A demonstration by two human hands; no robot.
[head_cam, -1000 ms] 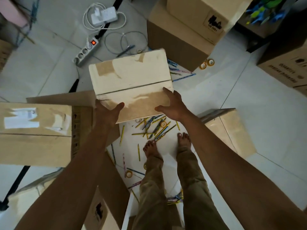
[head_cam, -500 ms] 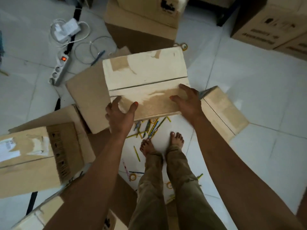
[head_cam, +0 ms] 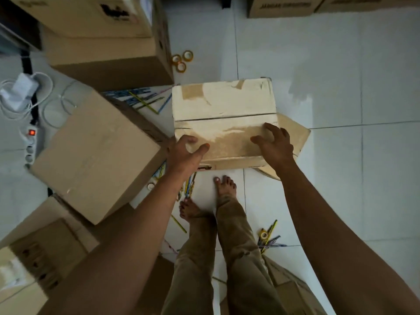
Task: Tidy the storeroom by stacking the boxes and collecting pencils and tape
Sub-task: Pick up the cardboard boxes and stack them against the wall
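Note:
A pale taped cardboard box sits on top of a smaller brown box in front of my bare feet. My left hand grips its near left corner, thumb on the lid. My right hand rests on the lid near the right corner with its fingers spread and arched. Coloured pencils lie scattered behind the box on the left; more pencils lie by my toes. Another pencil heap with a tape roll is beside my right leg. Three tape rolls lie further back.
A large brown box stands close on the left, with a two-box stack behind it. Flattened cardboard lies at lower left. A power strip, charger and cables sit at far left. More boxes line the back. White tile floor spreads right.
I have turned to the right and carried the pale box over, down onto the smaller brown box. My right hand has shifted from the box's side onto its lid.

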